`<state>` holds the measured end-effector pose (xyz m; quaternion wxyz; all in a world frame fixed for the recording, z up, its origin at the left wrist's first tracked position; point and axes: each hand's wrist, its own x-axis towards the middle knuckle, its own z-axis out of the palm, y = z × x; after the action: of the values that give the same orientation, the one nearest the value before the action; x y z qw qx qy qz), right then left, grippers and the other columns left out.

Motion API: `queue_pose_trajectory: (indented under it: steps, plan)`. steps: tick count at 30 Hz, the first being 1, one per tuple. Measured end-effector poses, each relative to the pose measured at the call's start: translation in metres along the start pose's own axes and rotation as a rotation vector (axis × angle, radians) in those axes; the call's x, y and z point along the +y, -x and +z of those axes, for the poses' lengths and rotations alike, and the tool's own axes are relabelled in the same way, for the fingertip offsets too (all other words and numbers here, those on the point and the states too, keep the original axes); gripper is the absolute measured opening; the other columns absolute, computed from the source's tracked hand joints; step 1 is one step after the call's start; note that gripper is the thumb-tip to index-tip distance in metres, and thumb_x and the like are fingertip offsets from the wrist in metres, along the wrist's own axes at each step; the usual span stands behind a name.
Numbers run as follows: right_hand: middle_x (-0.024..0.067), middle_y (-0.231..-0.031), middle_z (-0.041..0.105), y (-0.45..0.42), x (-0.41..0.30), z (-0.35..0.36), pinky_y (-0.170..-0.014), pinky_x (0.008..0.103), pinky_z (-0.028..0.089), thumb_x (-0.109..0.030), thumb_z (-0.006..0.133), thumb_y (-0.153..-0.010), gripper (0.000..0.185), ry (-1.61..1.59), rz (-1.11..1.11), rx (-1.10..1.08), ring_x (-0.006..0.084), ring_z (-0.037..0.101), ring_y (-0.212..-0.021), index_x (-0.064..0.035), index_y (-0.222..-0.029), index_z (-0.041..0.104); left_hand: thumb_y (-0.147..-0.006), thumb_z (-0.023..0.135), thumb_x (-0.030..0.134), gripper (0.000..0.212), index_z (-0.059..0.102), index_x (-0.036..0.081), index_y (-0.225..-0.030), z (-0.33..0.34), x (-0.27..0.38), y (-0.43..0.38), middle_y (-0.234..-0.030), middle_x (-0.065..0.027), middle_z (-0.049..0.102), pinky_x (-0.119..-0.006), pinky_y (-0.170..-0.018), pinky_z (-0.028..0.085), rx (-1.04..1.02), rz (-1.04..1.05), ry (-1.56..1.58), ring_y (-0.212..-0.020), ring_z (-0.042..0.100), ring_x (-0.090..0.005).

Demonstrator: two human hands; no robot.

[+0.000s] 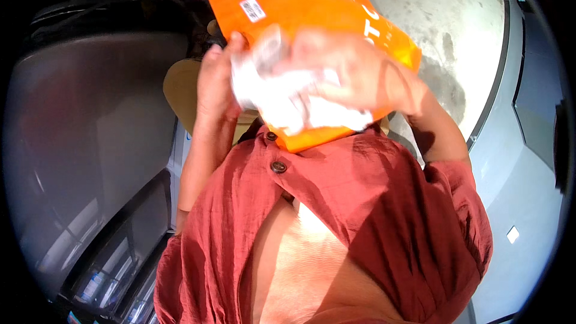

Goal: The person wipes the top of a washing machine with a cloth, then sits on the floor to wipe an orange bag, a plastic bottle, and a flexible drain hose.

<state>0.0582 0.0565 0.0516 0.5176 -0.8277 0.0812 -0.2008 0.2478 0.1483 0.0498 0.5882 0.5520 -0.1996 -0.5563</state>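
A flat orange bag (288, 0) with white lettering and a small printed label (253, 10) lies in front of my waist. Over its near part is a bunched white material (288, 99), blurred by motion and sunlight; I cannot tell whether it is cloth, paper or plastic. My right hand (351, 65), also blurred, comes in from the right with its fingers curled on the white material. On the other side, my left hand (220, 74) grips the bunch's left end, its thumb up beside the bag's left edge. Part of the bag is hidden beneath both hands.
To the left stands a large dark glossy panel (103, 108), with a louvred dark section (117, 261) below it. A tan rounded surface (182, 92) shows behind my left wrist. Pale stained floor (432, 4) and a light grey-blue panelled surface (517, 198) curve along the right.
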Motion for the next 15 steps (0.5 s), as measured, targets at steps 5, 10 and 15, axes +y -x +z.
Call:
queue_pose_trajectory:
  steps: [5, 10, 15]
  plan:
    - [0.0108, -0.085, 0.057, 0.063, 0.004, -0.019, -0.071, 0.0339, 0.047, -0.009, 0.061, -0.071, 0.026, 0.07, 0.259, -0.193, 0.0265, 0.058, -0.081, -0.0094, -0.097, 0.064, -0.091, 0.051, 0.016, 0.023, 0.053, -0.003, -0.104, -0.014, 0.029, -0.028, -0.105, -0.0091, 0.061, -0.031, -0.082, 0.047, 0.094, 0.121, 0.034, -0.091, 0.06, -0.0173]
    - [0.0092, -0.082, 0.059, 0.094, -0.012, -0.079, -0.069, 0.0324, 0.046, -0.004, 0.061, -0.07, 0.02, 0.036, 0.407, -0.085, 0.0205, 0.058, -0.078, -0.0001, -0.089, 0.064, -0.092, 0.05, 0.015, 0.028, 0.047, -0.003, -0.112, -0.043, 0.039, -0.038, -0.11, -0.0096, 0.056, -0.032, -0.085, 0.046, 0.128, 0.223, -0.061, -0.098, 0.057, -0.0178]
    - [0.0063, -0.093, 0.059, 0.06, -0.025, -0.053, -0.067, 0.0303, 0.049, -0.007, 0.061, -0.076, 0.021, 0.204, -0.007, 0.755, 0.0175, 0.06, -0.083, -0.001, -0.096, 0.064, -0.091, 0.053, 0.018, 0.029, 0.051, -0.004, -0.111, -0.033, 0.031, -0.038, -0.106, -0.0095, 0.06, -0.033, -0.083, 0.048, 0.166, 0.213, -0.064, -0.095, 0.06, -0.0174]
